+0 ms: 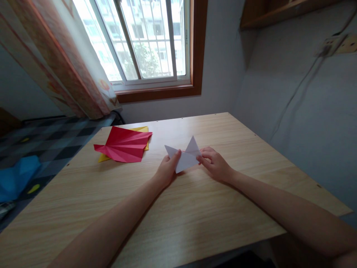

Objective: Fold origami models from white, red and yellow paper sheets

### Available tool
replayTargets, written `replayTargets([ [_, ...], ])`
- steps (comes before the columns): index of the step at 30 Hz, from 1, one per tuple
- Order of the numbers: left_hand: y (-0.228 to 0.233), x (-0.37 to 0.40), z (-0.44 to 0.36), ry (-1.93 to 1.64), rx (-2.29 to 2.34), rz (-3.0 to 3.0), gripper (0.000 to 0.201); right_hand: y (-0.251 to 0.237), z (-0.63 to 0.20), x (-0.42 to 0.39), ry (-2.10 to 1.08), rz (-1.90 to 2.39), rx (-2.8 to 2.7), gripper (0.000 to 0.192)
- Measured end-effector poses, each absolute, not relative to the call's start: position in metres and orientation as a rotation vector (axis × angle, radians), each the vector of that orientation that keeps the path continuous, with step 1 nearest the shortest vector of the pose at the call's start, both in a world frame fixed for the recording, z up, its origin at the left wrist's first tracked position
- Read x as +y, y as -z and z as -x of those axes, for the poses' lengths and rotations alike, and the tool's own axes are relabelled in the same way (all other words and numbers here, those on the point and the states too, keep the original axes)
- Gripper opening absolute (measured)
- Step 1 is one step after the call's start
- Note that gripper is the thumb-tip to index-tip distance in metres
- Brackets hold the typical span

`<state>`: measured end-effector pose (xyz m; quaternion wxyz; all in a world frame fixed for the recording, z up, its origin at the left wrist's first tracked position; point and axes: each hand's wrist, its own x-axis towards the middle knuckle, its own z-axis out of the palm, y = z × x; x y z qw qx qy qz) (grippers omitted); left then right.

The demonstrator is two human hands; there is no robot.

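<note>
Seen from above, with the white paper (187,162) as the centre of the clock and twelve at the top, the scene shows a table (206,216) beside a window. The folded white paper, with two pointed corners standing up at eleven and one o'clock, is held just over the tabletop. The left hand (167,167) grips it from eight o'clock, thumb laid on the near face; the right hand (214,162) pinches its edge at three, between thumb and fingers.

The tabletop is pale, wood-grained and faintly glossy, with small dark marks near its edges. At nine o'clock, near the far left edge, a pleated red paper (126,145) lies over a yellow paper (144,129), which shows at the rim only. Farther out at nine, beyond the table, spreads a checked cloth (65,143) bearing a blue object (19,178), cut by the view's border.

A floral curtain (63,52) hangs at ten; the barred, brown-framed window (152,48) stands at eleven. A brown shelf (267,18) juts out at one, and sockets (347,44) sit at two on the pale wall (279,74).
</note>
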<state>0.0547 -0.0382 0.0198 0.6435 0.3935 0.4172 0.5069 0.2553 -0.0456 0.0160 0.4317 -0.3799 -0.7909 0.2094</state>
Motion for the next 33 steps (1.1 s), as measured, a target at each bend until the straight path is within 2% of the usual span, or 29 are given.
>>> replayTargets([
  [11, -0.019, -0.037, -0.055, -1.169, 0.927, -0.941, 0.054, -0.016, -0.256, -0.044, -0.497, 0.947, -1.985, 0.045],
  [20, -0.025, -0.038, -0.055, -1.205, 0.852, -0.878, 0.046, -0.013, -0.257, -0.042, -0.486, 0.95, -1.994, 0.047],
  [33, -0.027, -0.038, -0.055, -1.228, 0.871, -0.85, 0.048, -0.014, -0.257, -0.042, -0.496, 0.954, -1.98, 0.048],
])
